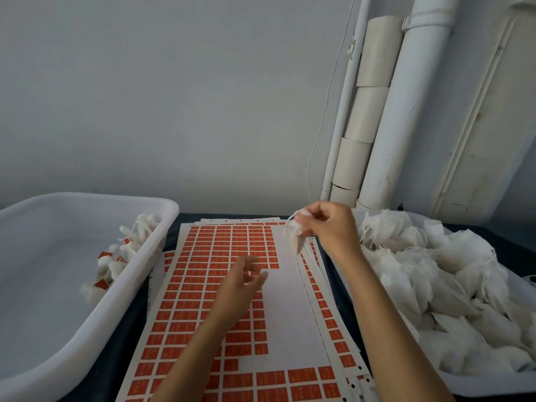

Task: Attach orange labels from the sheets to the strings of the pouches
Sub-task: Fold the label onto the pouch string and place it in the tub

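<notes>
A stack of sheets with orange labels [203, 285] lies in the middle of the dark table; a white strip down the top sheet's right side has no labels. My right hand [327, 227] is raised over the sheet's far right corner and pinches a small white pouch [297, 239], which hangs down from my fingers with its string at the top. My left hand [243, 282] hovers over the middle of the sheet with fingers loosely curled and blurred; whether it holds a label I cannot tell.
A white tub [58, 285] on the left holds several pouches with orange labels [116, 262] along its right side. A white tray [493, 384] on the right is heaped with unlabelled pouches [435, 274]. Pipes [406, 111] run up the wall behind.
</notes>
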Demonstrator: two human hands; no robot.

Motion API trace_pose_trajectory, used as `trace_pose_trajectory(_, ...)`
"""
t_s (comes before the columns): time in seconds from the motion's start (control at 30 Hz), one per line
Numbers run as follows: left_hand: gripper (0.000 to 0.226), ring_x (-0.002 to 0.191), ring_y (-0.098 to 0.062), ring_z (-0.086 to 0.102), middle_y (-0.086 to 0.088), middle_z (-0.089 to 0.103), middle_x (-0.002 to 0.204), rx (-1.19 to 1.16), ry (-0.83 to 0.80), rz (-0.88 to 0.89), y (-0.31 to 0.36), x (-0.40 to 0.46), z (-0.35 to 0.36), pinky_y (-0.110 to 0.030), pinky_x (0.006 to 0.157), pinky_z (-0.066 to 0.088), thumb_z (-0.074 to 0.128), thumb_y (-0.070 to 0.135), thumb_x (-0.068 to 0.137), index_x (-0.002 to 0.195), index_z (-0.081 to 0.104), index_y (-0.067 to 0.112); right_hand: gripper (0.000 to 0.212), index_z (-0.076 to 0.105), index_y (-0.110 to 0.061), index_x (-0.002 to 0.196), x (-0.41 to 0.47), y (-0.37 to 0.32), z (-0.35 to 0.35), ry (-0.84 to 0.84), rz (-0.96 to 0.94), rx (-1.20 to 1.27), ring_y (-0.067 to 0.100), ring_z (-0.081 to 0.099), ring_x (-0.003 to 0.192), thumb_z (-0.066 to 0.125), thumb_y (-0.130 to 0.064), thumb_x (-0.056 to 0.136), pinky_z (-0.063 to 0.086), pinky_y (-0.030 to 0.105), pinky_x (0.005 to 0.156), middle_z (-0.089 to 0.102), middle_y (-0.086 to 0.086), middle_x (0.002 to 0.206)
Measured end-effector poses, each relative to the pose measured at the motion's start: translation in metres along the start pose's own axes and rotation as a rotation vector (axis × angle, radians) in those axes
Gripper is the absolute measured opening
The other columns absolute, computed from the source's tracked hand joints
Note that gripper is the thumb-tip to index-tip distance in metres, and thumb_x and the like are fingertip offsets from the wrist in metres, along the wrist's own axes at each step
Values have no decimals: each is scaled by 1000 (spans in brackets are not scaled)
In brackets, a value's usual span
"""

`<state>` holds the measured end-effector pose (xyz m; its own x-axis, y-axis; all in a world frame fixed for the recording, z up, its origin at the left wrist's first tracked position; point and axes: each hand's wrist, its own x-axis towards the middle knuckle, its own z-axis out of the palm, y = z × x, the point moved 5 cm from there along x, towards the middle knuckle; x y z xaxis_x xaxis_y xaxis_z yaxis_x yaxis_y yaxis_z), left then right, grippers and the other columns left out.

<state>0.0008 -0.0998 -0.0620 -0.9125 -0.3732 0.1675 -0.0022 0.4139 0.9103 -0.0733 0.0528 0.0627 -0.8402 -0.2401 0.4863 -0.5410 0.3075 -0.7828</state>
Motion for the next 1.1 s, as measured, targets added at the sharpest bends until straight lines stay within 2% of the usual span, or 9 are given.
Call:
trace_pose_trajectory(0.13,32,100,4,61,30,61,106,-304,-130,87,16,-15,-6,-3,65,46,32,54,89,114,51,45,7,66,-15,82,-32,15,39,-310,65,213,7,67,67,68,-22,82,52,15,59,69,-6,76)
trace_pose_trajectory(0.27,30,98,-4,64,18,69,100,-349,-233,66,12,-18,-4,-10,72,51,35,41,98,106,63,38,6,68,-16,82,-56,36,62,-419,100,331,13,68,74,65,-21,84,55,21,68,69,-5,76)
trace_pose_trajectory(0.37,9,89,-18,66,4,69,93,-261,-189,24,2,-12,-5,-15,66,51,57,26,92,97,64,23,12,69,-15,85,-66,54,73,-414,185,403,17,68,85,59,-18,90,57,27,75,70,-2,83)
trace_pose_trajectory(0.47,13,84,-16,64,4,66,93,-229,-107,-5,-8,-12,-7,-14,59,50,66,29,85,93,62,20,20,69,-22,83,-72,66,81,-360,252,412,13,67,89,52,-21,94,55,22,74,70,-9,86)
trace_pose_trajectory(0.67,33,88,-9,60,17,58,101,-81,1,51,-10,-13,-12,-7,58,48,75,32,78,102,53,38,23,73,-32,86,-78,75,84,-254,300,488,4,66,93,52,-27,94,56,22,72,68,-22,95)
trace_pose_trajectory(0.8,17,91,-4,59,22,60,102,-29,45,134,-8,-14,-14,-6,62,47,65,30,86,98,58,40,19,72,-25,94,-78,77,81,-198,234,422,-1,63,92,53,-26,93,53,15,69,70,-19,92)
trace_pose_trajectory(0.87,8,86,0,59,24,64,91,-30,69,165,-7,-14,-16,-8,63,46,60,30,89,88,63,37,16,70,-22,95,-77,77,79,-171,159,346,2,64,87,54,-22,92,52,14,68,69,-16,89)
trace_pose_trajectory(0.97,14,78,0,61,21,65,78,-64,111,133,-10,-16,-17,-13,63,47,56,35,91,81,66,31,10,68,-22,84,-77,77,75,-120,91,259,8,65,74,60,-19,89,51,13,65,68,-12,74)
trace_pose_trajectory(1.1,15,78,-8,59,11,62,82,-217,178,39,-20,-20,-19,-16,63,47,54,36,92,86,60,23,9,64,-20,80,-81,76,75,-131,40,251,11,67,67,61,-21,88,53,15,62,68,-10,69)
